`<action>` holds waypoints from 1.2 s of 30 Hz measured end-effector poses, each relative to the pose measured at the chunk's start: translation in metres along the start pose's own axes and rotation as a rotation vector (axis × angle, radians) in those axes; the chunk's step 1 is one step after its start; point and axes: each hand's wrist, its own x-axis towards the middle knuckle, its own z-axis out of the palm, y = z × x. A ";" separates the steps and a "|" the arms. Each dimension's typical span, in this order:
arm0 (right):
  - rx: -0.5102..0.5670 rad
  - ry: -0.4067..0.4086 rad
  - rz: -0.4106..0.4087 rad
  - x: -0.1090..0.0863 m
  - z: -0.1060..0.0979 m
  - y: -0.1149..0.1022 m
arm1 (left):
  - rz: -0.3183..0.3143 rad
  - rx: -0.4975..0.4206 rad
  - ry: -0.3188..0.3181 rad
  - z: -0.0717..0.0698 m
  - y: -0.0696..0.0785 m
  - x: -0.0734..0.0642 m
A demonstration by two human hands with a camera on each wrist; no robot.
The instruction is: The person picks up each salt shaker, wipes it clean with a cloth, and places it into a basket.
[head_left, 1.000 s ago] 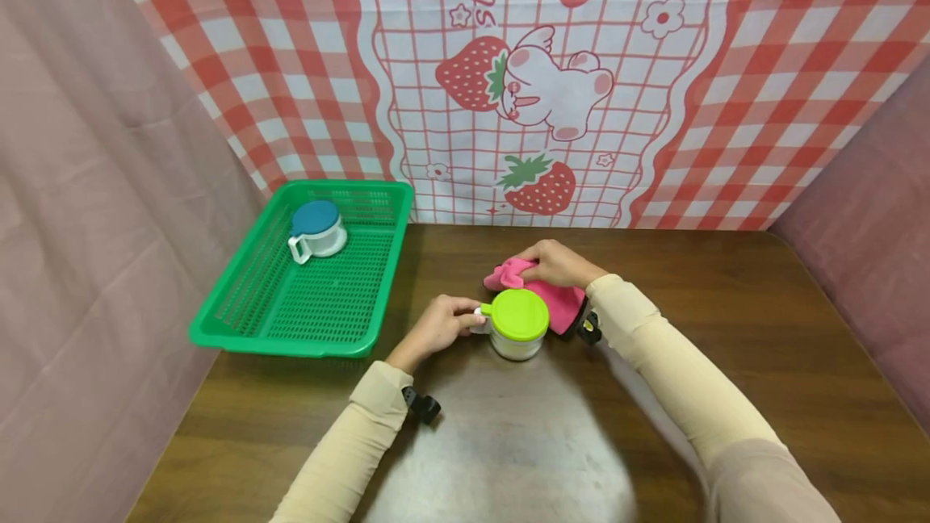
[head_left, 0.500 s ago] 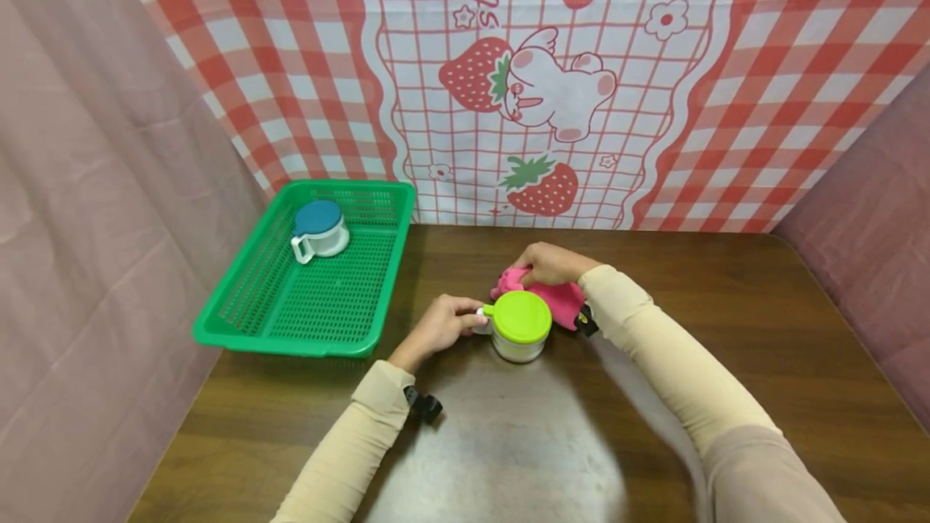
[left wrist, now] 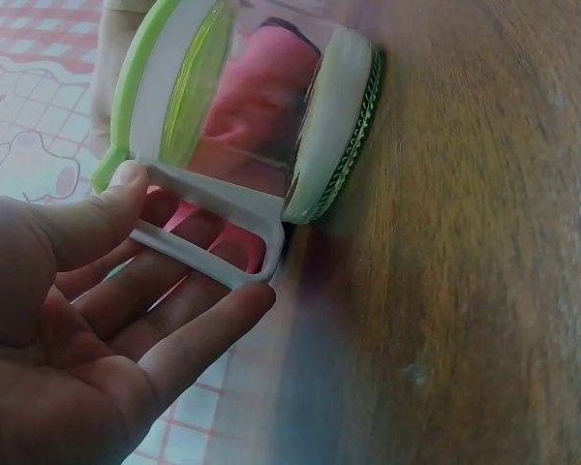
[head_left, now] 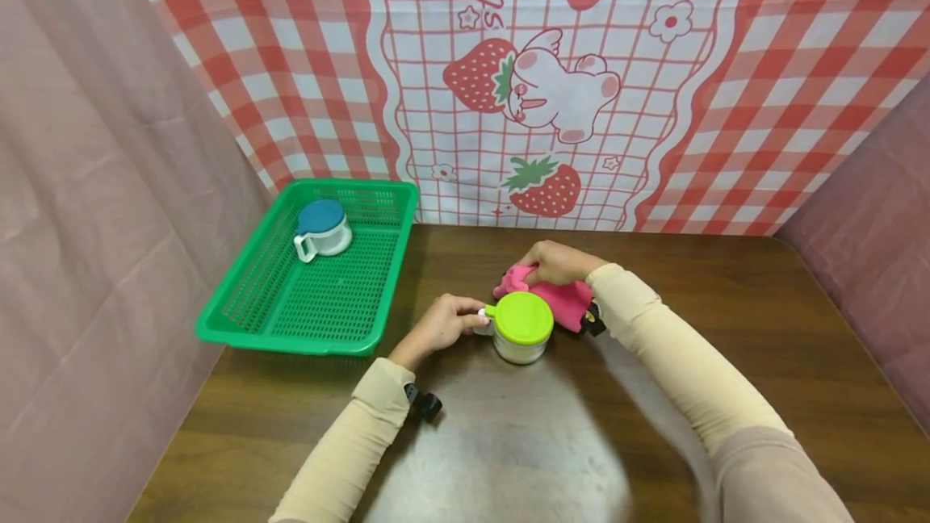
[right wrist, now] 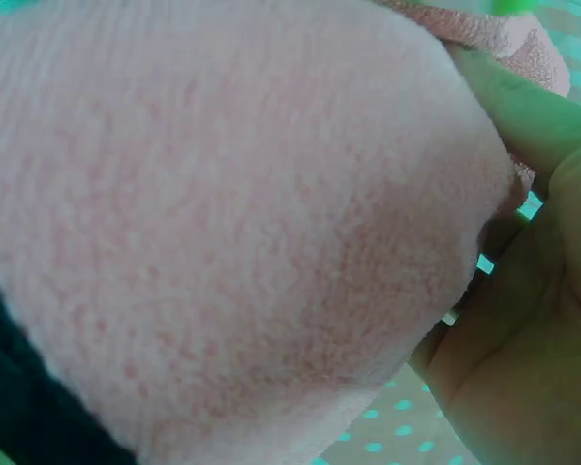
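A clear seasoning jar (head_left: 521, 350) with a lime-green lid (head_left: 524, 318) stands upright on the wooden table. My left hand (head_left: 445, 322) holds its white handle (left wrist: 189, 254); in the left wrist view the thumb presses near the top and fingers lie behind the handle. Just behind the jar, my right hand (head_left: 555, 263) grips a bunched pink cloth (head_left: 565, 303), which hangs along the jar's far right side. Through the clear wall the cloth shows in the left wrist view. In the right wrist view the cloth (right wrist: 223, 223) covers most of the picture and hides the jar's body.
A green plastic basket (head_left: 212, 331) stands at the left of the table. Inside it sits a similar jar (head_left: 333, 242) with a blue lid and white handle. A red-checked strawberry curtain (head_left: 443, 135) hangs along the table's back edge, with pink drapes (head_left: 94, 224) at the sides.
My right hand and the pink cloth have shifted slightly at the jar's far side, the cloth's folds changing shape. The jar and my left hand stay in place.
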 end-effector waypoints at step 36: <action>0.221 -0.092 0.089 -0.054 -0.007 0.018 | 0.049 0.058 -0.031 -0.001 -0.002 -0.001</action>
